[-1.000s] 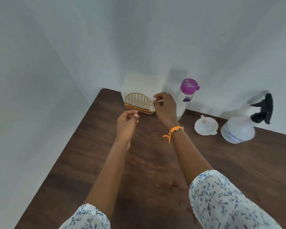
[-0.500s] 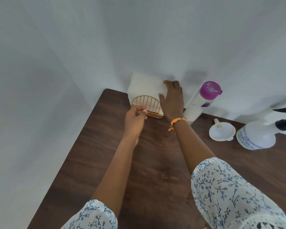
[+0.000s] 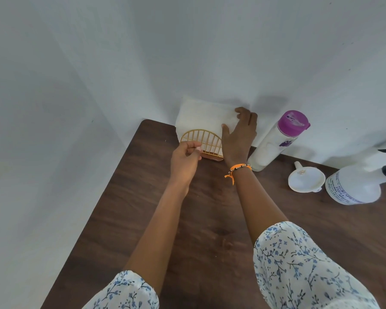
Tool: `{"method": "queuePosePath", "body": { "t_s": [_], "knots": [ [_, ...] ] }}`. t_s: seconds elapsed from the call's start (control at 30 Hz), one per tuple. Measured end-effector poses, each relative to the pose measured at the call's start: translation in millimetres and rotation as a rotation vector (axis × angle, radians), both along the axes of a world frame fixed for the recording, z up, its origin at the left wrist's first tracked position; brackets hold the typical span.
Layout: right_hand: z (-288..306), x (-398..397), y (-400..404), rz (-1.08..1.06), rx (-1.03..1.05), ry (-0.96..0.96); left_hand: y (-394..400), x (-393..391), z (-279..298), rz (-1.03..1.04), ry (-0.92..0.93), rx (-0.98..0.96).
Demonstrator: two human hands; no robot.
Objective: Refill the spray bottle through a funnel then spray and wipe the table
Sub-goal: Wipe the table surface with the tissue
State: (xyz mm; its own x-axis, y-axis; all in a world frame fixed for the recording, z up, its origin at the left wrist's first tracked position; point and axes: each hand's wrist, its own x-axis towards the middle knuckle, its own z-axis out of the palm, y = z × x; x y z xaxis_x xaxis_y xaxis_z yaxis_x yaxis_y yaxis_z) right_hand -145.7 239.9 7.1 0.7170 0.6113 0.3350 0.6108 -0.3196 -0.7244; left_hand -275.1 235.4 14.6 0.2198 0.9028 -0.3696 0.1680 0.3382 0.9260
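Moved up: right hand [image 3: 239,139] pinching white napkins' [image 3: 201,117] top corner; left hand [image 3: 184,158] curled, touching gold holder [image 3: 201,141].

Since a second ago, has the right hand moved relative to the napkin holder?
Yes. The right hand has gone up and back past the gold napkin holder, and its fingers now grip the top right edge of the white napkins.

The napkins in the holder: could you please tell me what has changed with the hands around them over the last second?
The right hand moved from in front of the gold holder up onto the white napkins, fingers over their top right edge. The left hand shifted forward to the holder's front. Bottles and funnel stayed put.
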Motion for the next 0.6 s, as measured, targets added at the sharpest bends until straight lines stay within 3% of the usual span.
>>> {"method": "queuePosePath", "body": {
  "t_s": [0.13, 0.23, 0.37, 0.6],
  "knots": [
    [6.8, 6.1, -0.9, -0.056, 0.125, 0.186, 0.3, 3.7, -0.4, -0.011, 0.002, 0.000],
    [8.6, 8.4, -4.6, -0.086, 0.143, 0.216, -1.1, 6.9, 0.1, -0.013, 0.000, -0.002],
    [7.8, 7.3, -11.3, -0.061, 0.121, 0.160, -1.4, 10.9, 0.4, -0.013, -0.007, -0.003],
    [1.0, 13.0, -11.3, -0.038, 0.071, -0.135, -0.4, 16.7, 0.8, -0.016, 0.002, 0.011]
  ]
}}
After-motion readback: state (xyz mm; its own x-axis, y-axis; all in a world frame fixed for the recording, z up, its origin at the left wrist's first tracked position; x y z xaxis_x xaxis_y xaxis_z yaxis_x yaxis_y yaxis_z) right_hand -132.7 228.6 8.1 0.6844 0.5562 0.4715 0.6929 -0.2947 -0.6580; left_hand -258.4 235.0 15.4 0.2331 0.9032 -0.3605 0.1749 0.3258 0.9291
